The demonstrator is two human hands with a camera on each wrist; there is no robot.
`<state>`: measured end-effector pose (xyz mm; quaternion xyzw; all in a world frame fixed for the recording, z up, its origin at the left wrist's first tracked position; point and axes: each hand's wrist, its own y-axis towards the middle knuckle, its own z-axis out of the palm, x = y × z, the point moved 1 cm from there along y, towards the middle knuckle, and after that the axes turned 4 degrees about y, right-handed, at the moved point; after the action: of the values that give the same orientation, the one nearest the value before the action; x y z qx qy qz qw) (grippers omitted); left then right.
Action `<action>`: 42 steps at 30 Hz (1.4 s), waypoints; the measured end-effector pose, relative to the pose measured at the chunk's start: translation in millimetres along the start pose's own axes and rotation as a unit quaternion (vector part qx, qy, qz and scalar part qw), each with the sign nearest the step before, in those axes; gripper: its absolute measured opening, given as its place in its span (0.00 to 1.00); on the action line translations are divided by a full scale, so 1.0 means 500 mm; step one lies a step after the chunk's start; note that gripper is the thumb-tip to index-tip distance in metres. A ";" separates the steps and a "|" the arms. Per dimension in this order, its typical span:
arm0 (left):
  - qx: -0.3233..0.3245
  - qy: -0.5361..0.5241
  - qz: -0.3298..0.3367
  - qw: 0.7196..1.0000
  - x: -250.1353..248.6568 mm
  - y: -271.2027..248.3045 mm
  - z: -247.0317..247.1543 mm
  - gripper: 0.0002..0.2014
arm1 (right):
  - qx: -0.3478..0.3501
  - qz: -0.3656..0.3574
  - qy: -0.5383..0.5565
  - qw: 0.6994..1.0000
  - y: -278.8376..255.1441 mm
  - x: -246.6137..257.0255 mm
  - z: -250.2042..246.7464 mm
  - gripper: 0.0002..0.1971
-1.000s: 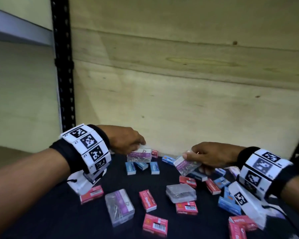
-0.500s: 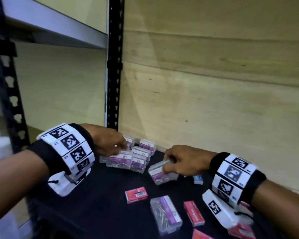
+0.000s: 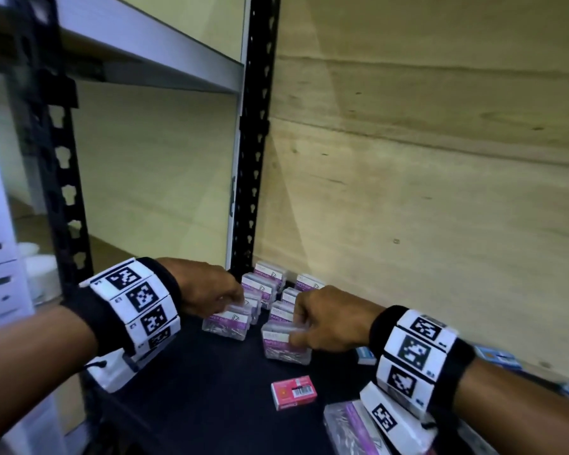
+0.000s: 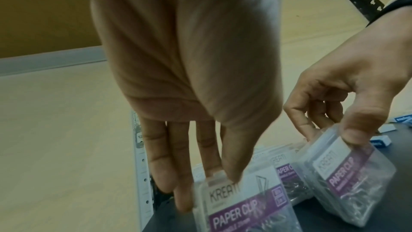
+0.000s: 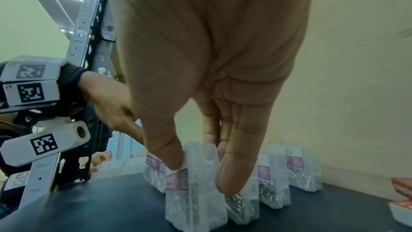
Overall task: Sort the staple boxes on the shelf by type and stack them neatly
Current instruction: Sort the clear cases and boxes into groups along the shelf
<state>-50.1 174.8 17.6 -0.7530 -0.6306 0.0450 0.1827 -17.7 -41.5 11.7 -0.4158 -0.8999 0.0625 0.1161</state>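
Note:
Several clear paper clip boxes with purple labels (image 3: 266, 284) stand upright in two rows at the shelf's back left corner. My left hand (image 3: 234, 307) pinches the top of the front box of the left row (image 3: 226, 325), seen close in the left wrist view as the box (image 4: 240, 200) under my left hand (image 4: 209, 188). My right hand (image 3: 293, 333) pinches the top of the front box of the right row (image 3: 286, 344); in the right wrist view thumb and fingers of my right hand (image 5: 200, 170) clamp that box (image 5: 194, 191) as it stands on the dark shelf.
A red staple box (image 3: 294, 392) lies flat in front of the rows. Another clear box (image 3: 352, 428) lies at the lower right under my wrist. Blue boxes (image 3: 365, 354) sit along the plywood back wall (image 3: 408, 208). A black slotted post (image 3: 253, 159) borders the left corner.
Both hands carried clear boxes left to the back corner; the boxes now stand at the front of the two rows. The head view swung left, away from the scattered red and blue boxes.

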 end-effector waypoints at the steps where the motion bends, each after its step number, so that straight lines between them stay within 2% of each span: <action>1: 0.002 0.003 -0.001 1.000 0.002 0.000 0.002 0.16 | 0.001 0.002 -0.002 1.000 0.002 0.000 0.000 0.20; 8: 0.000 0.012 0.004 1.000 0.003 0.007 0.013 0.15 | 0.015 0.013 -0.028 0.999 0.018 0.005 0.013 0.22; 15: -0.041 0.026 0.001 0.999 0.001 -0.005 0.009 0.18 | 0.003 -0.002 -0.036 0.999 0.013 -0.001 0.010 0.25; 20: -0.082 0.085 -0.017 0.993 -0.033 -0.034 -0.038 0.16 | -0.009 0.016 -0.012 1.000 -0.027 -0.038 -0.013 0.20; 22: -0.105 0.080 -0.002 0.991 -0.065 -0.042 -0.062 0.13 | -0.005 0.029 -0.016 0.999 -0.055 -0.066 -0.024 0.19; 25: -0.109 0.039 0.060 0.991 -0.129 -0.042 -0.083 0.09 | 0.001 0.063 -0.030 0.998 -0.101 -0.117 -0.036 0.19; 27: -0.087 0.002 0.116 0.989 -0.183 -0.036 -0.086 0.12 | 0.003 0.091 -0.034 0.995 -0.140 -0.156 -0.039 0.18; 30: -0.011 -0.041 0.177 0.983 -0.263 -0.023 -0.080 0.22 | 0.006 0.131 -0.029 0.991 -0.217 -0.209 -0.042 0.17; 32: 0.031 -0.024 0.202 0.979 -0.306 -0.014 -0.073 0.29 | 0.010 0.163 -0.018 0.986 -0.277 -0.245 -0.041 0.16; 35: 0.057 0.004 0.231 0.971 -0.345 0.002 -0.070 0.37 | 0.010 0.215 -0.004 0.977 -0.361 -0.309 -0.032 0.15; 37: 0.070 0.022 0.232 0.970 -0.362 0.012 -0.067 0.36 | 0.015 0.253 0.007 0.967 -0.418 -0.353 -0.023 0.13; 42: 0.104 0.013 0.249 0.963 -0.379 0.034 -0.050 0.28 | 0.028 0.326 0.017 0.945 -0.557 -0.416 0.005 0.13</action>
<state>-64.6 -16.0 4.3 -0.8634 -0.4128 0.1449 0.2511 -92.3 -380.4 35.0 -0.6841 -0.7109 0.1147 0.1165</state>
